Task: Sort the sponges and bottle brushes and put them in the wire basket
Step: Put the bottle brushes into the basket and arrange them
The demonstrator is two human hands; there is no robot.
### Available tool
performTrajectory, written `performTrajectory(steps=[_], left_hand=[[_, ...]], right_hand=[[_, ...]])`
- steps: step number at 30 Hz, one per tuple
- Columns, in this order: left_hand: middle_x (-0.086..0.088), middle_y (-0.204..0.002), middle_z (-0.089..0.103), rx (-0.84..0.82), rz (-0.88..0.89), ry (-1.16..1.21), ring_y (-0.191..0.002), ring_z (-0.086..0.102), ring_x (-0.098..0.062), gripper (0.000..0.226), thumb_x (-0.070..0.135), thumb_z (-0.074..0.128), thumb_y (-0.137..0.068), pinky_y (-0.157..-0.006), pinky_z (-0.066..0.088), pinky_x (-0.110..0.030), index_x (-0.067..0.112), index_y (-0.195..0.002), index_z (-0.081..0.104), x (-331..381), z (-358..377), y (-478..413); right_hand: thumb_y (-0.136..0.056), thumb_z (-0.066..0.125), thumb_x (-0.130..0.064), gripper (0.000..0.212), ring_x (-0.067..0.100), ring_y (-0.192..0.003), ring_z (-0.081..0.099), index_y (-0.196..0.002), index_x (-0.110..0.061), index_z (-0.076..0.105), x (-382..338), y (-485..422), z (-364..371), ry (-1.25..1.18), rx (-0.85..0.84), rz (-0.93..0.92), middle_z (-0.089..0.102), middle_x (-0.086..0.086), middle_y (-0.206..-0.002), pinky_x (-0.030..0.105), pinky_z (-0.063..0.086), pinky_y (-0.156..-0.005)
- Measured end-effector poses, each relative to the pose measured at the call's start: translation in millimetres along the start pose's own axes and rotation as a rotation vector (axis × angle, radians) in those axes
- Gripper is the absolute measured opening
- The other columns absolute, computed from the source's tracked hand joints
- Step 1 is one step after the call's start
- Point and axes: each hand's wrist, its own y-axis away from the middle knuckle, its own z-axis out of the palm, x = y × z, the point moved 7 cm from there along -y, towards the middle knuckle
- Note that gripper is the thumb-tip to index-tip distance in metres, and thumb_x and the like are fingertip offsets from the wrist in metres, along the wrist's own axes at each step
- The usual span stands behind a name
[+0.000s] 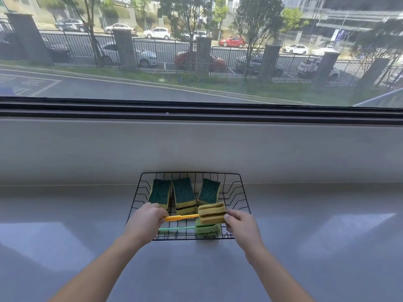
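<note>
A black wire basket (241,192) stands on the grey counter. Three yellow sponges with green scrub tops, the left (159,191), the middle (183,194) and the right (208,191), lean in a row at its back. My left hand (145,223) grips the orange handle of a yellow bottle brush (211,213), held over the basket's front. My right hand (242,225) pinches the right end of that brush's sponge head. Under it lies a green bottle brush (205,229) on the basket floor, handle pointing left.
The basket sits against a low grey ledge (196,147) below a wide window (196,51). The grey counter (65,236) spreads to both sides and toward me.
</note>
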Motion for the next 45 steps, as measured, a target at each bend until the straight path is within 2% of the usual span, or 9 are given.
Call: performTrajectory(steps=[5,10,17,22,25,29,35,40,45], left_hand=[[0.006,-0.098,0.061,-0.087,-0.03,-0.068,-0.098,0.054,-0.018,0.018,0.024,0.054,-0.095,-0.071,0.046,-0.029,0.026,-0.102,0.07,-5,16,-8],[0.004,-0.112,0.063,-0.154,-0.066,-0.059,-0.107,0.056,-0.019,0.025,0.02,0.052,-0.095,-0.084,0.05,-0.032,0.026,-0.113,0.067,-9,37,-9],[0.007,-0.106,0.062,-0.11,-0.122,-0.011,-0.1,0.057,-0.017,0.031,0.017,0.049,-0.094,-0.073,0.046,-0.028,0.032,-0.116,0.066,-16,38,-5],[0.005,-0.1,0.062,-0.081,-0.129,0.005,-0.094,0.057,-0.018,0.03,0.019,0.048,-0.091,-0.068,0.046,-0.03,0.029,-0.112,0.066,-13,34,0],[0.006,-0.091,0.057,-0.049,-0.131,-0.003,-0.087,0.054,-0.018,0.025,0.023,0.049,-0.089,-0.062,0.042,-0.03,0.027,-0.107,0.065,-7,29,4],[0.006,-0.095,0.058,-0.02,-0.128,-0.012,-0.093,0.055,-0.019,0.024,0.029,0.049,-0.089,-0.067,0.045,-0.033,0.029,-0.108,0.063,1,21,9],[0.005,-0.102,0.058,0.017,-0.156,0.001,-0.096,0.056,-0.02,0.028,0.032,0.047,-0.09,-0.075,0.048,-0.035,0.028,-0.114,0.061,7,5,26],[0.007,-0.109,0.058,0.056,-0.169,0.005,-0.101,0.055,-0.019,0.035,0.034,0.048,-0.09,-0.078,0.047,-0.033,0.033,-0.124,0.055,13,-13,46],[0.004,-0.107,0.056,0.083,-0.203,-0.025,-0.099,0.053,-0.021,0.033,0.035,0.046,-0.09,-0.075,0.042,-0.034,0.03,-0.121,0.055,16,-30,71]], right_hand=[[-0.09,0.062,-0.021,0.017,0.005,-0.077,0.065,-0.084,-0.026,0.078,9,3,6,0.246,0.016,-0.079,0.073,-0.012,-0.075,0.025,0.046,-0.065],[-0.089,0.065,-0.022,0.012,0.0,-0.082,0.066,-0.084,-0.029,0.073,15,1,7,0.275,0.035,-0.07,0.073,-0.015,-0.08,0.016,0.045,-0.066],[-0.09,0.067,-0.021,0.008,0.006,-0.088,0.067,-0.091,-0.025,0.074,17,-2,5,0.245,0.056,-0.058,0.073,-0.011,-0.087,0.021,0.046,-0.071],[-0.092,0.065,-0.02,0.009,0.002,-0.088,0.064,-0.095,-0.022,0.074,13,-3,4,0.247,0.074,-0.065,0.072,-0.012,-0.091,0.016,0.044,-0.069],[-0.09,0.065,-0.02,0.009,0.007,-0.089,0.065,-0.092,-0.023,0.073,6,-2,4,0.266,0.079,-0.079,0.071,-0.013,-0.089,0.023,0.045,-0.071],[-0.091,0.065,-0.023,0.008,0.005,-0.089,0.064,-0.09,-0.03,0.069,-5,-1,6,0.282,0.067,-0.103,0.07,-0.015,-0.089,0.027,0.048,-0.073],[-0.09,0.065,-0.022,0.013,0.012,-0.091,0.065,-0.1,-0.023,0.072,-22,9,6,0.304,0.069,-0.162,0.07,-0.013,-0.091,0.029,0.051,-0.077],[-0.091,0.065,-0.026,0.016,0.011,-0.093,0.062,-0.107,-0.026,0.071,-39,27,12,0.407,0.061,-0.259,0.067,-0.017,-0.092,0.025,0.043,-0.073],[-0.093,0.065,-0.027,0.021,0.015,-0.095,0.063,-0.112,-0.02,0.071,-60,48,28,0.487,0.019,-0.38,0.069,-0.008,-0.097,0.031,0.052,-0.082]])
